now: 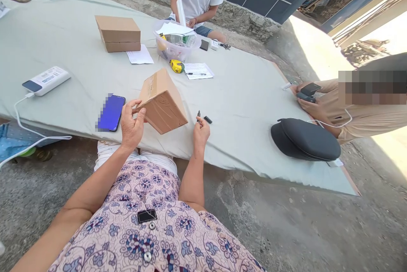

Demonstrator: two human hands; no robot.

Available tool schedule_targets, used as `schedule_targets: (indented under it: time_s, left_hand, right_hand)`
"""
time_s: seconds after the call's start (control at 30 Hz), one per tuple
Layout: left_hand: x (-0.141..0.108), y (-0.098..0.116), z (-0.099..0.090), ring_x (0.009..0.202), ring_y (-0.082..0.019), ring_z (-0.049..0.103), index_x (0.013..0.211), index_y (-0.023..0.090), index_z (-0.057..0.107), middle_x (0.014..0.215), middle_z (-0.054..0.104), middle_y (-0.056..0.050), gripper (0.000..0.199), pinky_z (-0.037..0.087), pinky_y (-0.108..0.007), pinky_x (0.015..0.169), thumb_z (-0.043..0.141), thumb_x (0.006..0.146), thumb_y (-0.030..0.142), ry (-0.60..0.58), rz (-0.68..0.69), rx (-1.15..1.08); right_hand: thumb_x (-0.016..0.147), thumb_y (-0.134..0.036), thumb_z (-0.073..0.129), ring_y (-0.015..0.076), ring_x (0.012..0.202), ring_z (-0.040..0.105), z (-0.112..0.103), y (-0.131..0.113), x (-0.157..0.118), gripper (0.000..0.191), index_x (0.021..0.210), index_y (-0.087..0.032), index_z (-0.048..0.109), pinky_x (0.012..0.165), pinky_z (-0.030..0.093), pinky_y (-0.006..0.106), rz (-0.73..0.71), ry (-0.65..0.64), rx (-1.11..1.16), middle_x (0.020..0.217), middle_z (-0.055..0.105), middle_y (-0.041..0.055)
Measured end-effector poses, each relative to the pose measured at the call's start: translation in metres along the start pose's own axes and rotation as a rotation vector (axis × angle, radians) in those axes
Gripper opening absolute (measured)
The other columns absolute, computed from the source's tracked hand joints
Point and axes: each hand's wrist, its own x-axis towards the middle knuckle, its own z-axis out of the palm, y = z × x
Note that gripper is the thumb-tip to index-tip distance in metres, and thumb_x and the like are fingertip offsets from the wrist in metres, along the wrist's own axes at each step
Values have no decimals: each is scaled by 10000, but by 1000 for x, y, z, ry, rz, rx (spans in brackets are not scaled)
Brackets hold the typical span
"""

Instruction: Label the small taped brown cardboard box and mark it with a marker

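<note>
My left hand [132, 123] grips the left edge of a brown cardboard box [165, 109], thumb and fingers closed on it. The box is tilted on the cloth-covered table, and dark pen lines show on the side facing me. To its right, my right hand [201, 130] pinches a black marker [199, 115] with the tip pointing up, apart from the box. Beside that hand a black marker cap [207, 120] lies on the cloth. A phone with a blue screen [112, 113] lies just left of my left hand.
Farther back are another cardboard box [122, 34], a plastic basket [173, 49] of items, a yellow tape measure [177, 66] and a written sheet [203, 71]. A power bank [47, 80] lies left, a black case [305, 140] right. One person sits opposite, another at the right end.
</note>
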Motion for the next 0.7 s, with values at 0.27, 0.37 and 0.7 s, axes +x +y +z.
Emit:
schedule_targets:
  time_s: [0.27, 0.37, 0.7]
  left_hand:
    - [-2, 4, 6, 1019, -196, 650, 1258, 231, 607, 1274, 583, -101, 482, 637, -284, 699, 606, 948, 599, -11, -28, -22]
    - [-3, 5, 8, 1026, -205, 650, 1256, 227, 607, 1270, 578, -106, 491, 636, -264, 642, 613, 940, 602, -25, -37, -25]
    - [-4, 3, 10, 1047, -210, 655, 1238, 233, 625, 1268, 581, -107, 470, 633, -232, 615, 642, 924, 583, -22, -67, -77]
  right_hand:
    - [773, -775, 641, 265, 1217, 605, -47, -55, -43, 917, 1530, -299, 436, 982, 571, 409, -543, -157, 650, 1371, 576, 117]
    - [722, -837, 673, 270, 1157, 631, -50, -76, -68, 983, 1533, -344, 415, 933, 603, 422, -684, -211, 698, 1329, 594, 102]
    - [992, -495, 577, 207, 934, 690, -24, -102, -87, 254, 1092, -286, 680, 878, 585, 401, -812, -119, 574, 993, 706, 41]
